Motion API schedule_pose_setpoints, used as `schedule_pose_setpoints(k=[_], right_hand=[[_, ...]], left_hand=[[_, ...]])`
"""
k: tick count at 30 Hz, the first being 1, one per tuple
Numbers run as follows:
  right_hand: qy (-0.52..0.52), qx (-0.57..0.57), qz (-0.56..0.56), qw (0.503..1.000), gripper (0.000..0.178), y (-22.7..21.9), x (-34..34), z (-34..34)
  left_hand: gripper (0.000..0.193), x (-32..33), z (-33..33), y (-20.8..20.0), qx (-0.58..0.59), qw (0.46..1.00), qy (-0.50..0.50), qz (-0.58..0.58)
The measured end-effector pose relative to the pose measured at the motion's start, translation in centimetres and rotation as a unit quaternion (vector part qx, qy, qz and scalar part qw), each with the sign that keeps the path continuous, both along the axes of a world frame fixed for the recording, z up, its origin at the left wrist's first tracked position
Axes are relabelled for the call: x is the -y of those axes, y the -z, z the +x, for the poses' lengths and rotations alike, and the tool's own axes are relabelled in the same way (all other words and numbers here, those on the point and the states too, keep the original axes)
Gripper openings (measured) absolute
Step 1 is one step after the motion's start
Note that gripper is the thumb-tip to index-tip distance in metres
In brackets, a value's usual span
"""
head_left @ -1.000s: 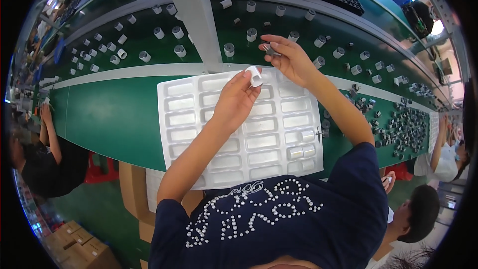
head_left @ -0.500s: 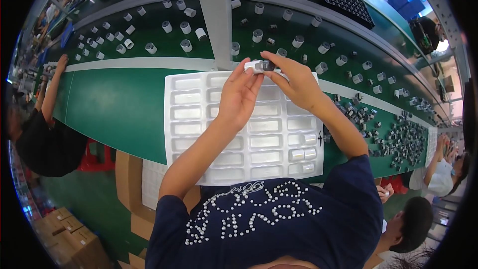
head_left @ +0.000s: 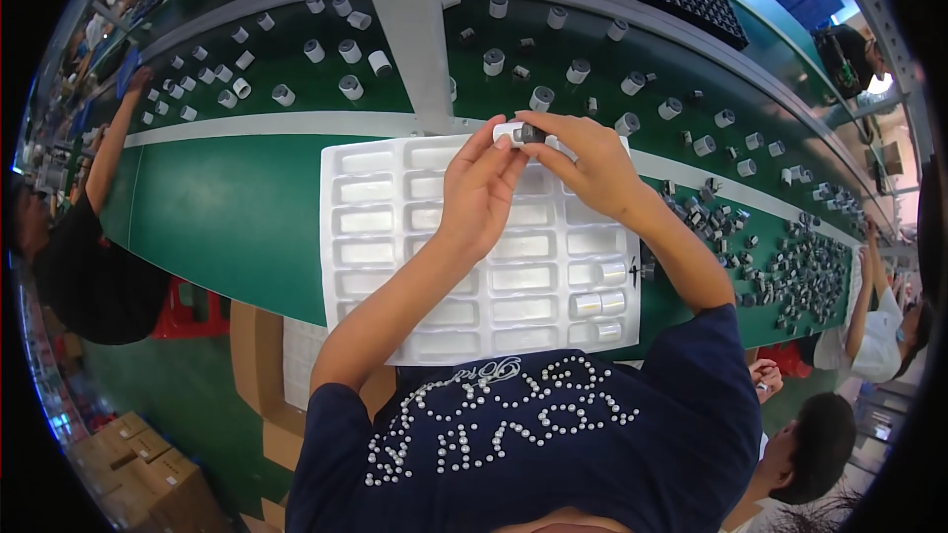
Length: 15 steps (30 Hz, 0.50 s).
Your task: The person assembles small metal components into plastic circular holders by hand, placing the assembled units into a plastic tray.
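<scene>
Above the far edge of a white molded tray (head_left: 329, 237), my left hand (head_left: 474, 199) pinches a small white cylinder (head_left: 507, 131) in its fingertips. My right hand (head_left: 592, 163) grips a dark grey cylindrical piece (head_left: 531, 134) set end to end with it. Whether the two pieces are fully joined, I cannot tell. Several white cylindrical pieces (head_left: 586, 305) lie in the tray's near right pockets. The other pockets that show hold nothing, while my forearms hide part of the tray.
Behind the tray, a green conveyor belt (head_left: 395, 89) carries white cylinders with dark ends and small dark parts. A pile of small dark parts (head_left: 790, 276) covers the bench at right. A grey post (head_left: 405, 30) rises beyond my hands. Co-workers sit on both sides; an open carton (head_left: 259, 355) stands at lower left.
The pieces on the belt have shifted a little to the left. The white cylinder and dark piece have moved slightly right, still held between both hands. At right, a co-worker's arm has lifted toward the belt.
</scene>
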State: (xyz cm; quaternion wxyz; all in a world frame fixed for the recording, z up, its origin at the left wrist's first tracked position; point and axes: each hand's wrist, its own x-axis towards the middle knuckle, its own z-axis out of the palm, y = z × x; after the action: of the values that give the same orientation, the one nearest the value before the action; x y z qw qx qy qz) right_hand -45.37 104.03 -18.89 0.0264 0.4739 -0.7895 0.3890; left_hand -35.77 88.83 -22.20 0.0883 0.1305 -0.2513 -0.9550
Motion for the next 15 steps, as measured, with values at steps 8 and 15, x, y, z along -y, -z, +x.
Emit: schedule_pose_setpoints(k=[8, 15], right_hand=[[0.002, -0.043, 0.022, 0.999, 0.044, -0.2, -1.4, -0.8], [-0.022, -0.103, 0.008, 0.994, 0.048, 0.0, -1.8, -0.4]], left_hand=[[0.038, -0.6, -0.6, -0.4, 0.002, 0.999, 0.037, -0.023], [0.042, -1.5, -1.0, 0.6, -0.02, 0.999, 0.036, -0.021]])
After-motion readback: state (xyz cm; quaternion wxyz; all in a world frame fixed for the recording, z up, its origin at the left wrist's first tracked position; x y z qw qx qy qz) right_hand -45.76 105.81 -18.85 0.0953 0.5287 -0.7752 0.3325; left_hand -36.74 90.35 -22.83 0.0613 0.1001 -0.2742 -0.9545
